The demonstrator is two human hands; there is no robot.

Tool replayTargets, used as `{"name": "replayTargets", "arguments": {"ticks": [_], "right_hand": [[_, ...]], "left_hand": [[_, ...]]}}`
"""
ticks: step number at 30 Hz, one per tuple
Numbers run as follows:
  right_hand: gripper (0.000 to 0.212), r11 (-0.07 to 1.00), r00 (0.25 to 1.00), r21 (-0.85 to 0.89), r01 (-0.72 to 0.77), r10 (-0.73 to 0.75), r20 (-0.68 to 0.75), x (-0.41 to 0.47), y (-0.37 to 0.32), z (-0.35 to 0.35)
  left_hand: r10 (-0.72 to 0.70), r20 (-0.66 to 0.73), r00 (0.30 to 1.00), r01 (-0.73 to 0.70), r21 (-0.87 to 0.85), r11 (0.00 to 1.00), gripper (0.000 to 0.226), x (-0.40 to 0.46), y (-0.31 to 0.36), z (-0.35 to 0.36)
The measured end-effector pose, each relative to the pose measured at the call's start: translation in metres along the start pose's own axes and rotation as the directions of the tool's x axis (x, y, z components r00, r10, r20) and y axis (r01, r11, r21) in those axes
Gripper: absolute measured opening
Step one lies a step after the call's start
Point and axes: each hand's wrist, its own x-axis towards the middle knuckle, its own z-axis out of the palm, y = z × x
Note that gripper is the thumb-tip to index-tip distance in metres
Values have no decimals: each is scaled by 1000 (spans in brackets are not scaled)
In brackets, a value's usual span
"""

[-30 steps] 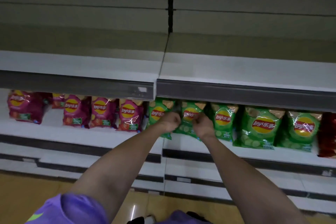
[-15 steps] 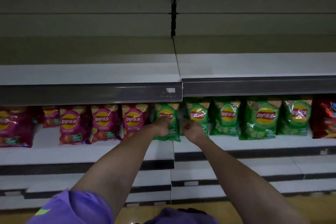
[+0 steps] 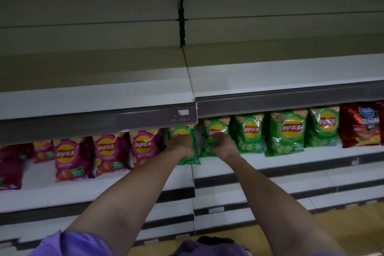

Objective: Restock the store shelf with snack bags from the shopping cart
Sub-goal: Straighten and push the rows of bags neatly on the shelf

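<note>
Both hands on the shelf (image 3: 259, 164): our left hand (image 3: 180, 146) grips one green bag (image 3: 188, 159), our right hand (image 3: 223, 145) grips the next green bag (image 3: 215, 128). Right of our fingers we count three more green bags, one red; left, three full magenta bags.

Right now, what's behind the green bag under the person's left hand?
Nothing can be made out there. The green bag and the left hand gripping its front cover that spot, and the upper shelf shades it.
</note>
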Motion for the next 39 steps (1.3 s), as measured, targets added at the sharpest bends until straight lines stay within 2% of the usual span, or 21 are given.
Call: {"name": "replayTargets", "arguments": {"ticks": [3, 5, 10, 16, 21, 26, 29, 34, 39], "right_hand": [[35, 991, 995, 130, -32, 44, -90, -12, 16, -18], [31, 993, 986, 110, -50, 67, -154, -19, 29, -32], [18, 986, 950, 144, -79, 118, -288, -26, 71, -66], [19, 971, 930, 211, -110, 175, -323, -30, 134, -109], [19, 956, 917, 265, -126, 214, -338, -19, 196, -159], [16, 933, 925, 331, -139, 242, -294, -7, 259, -208], [18, 940, 939, 318, -127, 216, -266, 1, 289, -236], [19, 949, 955, 292, -115, 187, -231, 8, 315, -269], [19, 961, 970, 258, -99, 151, -192, 10, 322, -276]], "left_hand": [[29, 16, 999, -29, 48, 998, 19, -3, 15, -9], [49, 5, 999, -49, -15, 999, 22, -2, 30, -10], [134, -47, 990, -139, -112, 984, 7, 9, 88, -6], [236, -75, 969, -247, -340, 907, 14, 25, 176, 9], [303, -73, 950, -304, -423, 854, 17, 44, 258, 23], [233, -47, 971, -216, -584, 782, 20, 66, 342, 32], [98, -110, 989, -146, -693, 706, 17, 86, 381, 25], [-64, -65, 996, -7, -752, 659, 23, 119, 397, 24], [-77, -57, 995, 26, -610, 792, 27, 128, 397, 24]]}}
